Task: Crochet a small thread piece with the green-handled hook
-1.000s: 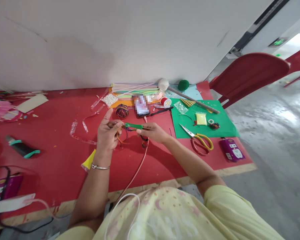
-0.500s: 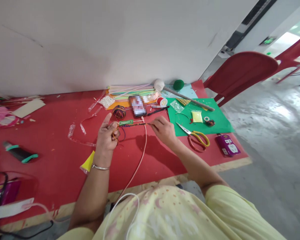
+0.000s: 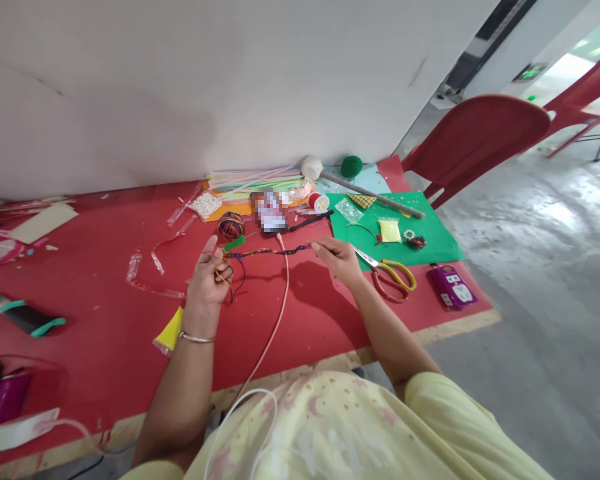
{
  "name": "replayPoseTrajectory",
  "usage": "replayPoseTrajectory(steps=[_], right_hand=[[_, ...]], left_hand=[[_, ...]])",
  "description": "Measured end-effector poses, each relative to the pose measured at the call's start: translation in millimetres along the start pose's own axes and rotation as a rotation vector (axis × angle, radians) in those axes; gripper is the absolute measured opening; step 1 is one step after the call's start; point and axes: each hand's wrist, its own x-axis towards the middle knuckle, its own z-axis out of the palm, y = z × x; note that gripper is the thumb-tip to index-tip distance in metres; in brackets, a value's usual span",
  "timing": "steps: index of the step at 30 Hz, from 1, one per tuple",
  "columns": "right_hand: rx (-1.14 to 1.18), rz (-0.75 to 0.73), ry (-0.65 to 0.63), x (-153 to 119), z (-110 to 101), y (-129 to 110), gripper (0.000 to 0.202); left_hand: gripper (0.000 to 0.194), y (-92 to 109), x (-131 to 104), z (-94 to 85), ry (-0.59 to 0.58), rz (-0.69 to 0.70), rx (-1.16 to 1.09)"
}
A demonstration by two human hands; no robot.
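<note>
A multicoloured yarn cord in orange, blue and dark purple runs nearly level between my hands. My left hand pinches its left end, with orange yarn looped about the curled fingers and the index finger raised. A dark loose strand hangs beside those fingers. At the other end, my right hand grips the cord between thumb and fingertips. A green tool handle shows just beyond the left fingertips; I cannot tell whether that hand touches it. Behind it sits a ball of multicoloured yarn.
A phone with a pink cable lies beyond the cord. Scissors rest on the right, near a green sheet and a purple power socket. At left is a utility knife. A wall borders the table's far side.
My hands have moved slightly farther apart, and a longer stretch of cord shows between them. The green tool's handle looks shorter, its shaft hardly visible now. The whole view has shifted slightly.
</note>
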Motion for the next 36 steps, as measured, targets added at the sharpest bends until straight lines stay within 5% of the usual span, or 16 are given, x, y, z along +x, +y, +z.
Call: replayPoseTrajectory(steps=[7, 13, 22, 26, 30, 36], right_hand=[[-0.052, -0.051, -0.008, 2.5, 1.1, 24.1, 0.023], [0.351, 0.273, 0.160, -2.0, 9.0, 23.6, 0.027], [0.388, 0.259, 0.329, 4.1, 15.9, 26.3, 0.043], [0.590, 0.366, 0.277, 3.0, 11.8, 31.7, 0.041], [0.740, 0.449, 0.064, -3.5, 1.6, 29.3, 0.043], [0.479, 0.321, -0.030, -5.0, -6.5, 24.5, 0.036]], left_hand=[[0.042, 3.5, 2.6, -4.9, 0.034, 0.017, -0.005], [0.038, 0.5, 3.6, -6.1, 0.030, -0.008, -0.026], [0.040, -2.7, 2.1, -6.7, -0.008, -0.021, -0.014], [0.038, -1.1, 2.9, -7.1, -0.007, -0.018, -0.026], [0.034, 1.4, 4.9, -8.1, 0.014, -0.033, -0.052], [0.033, 3.6, 5.2, -12.5, -0.022, 0.018, -0.072]])
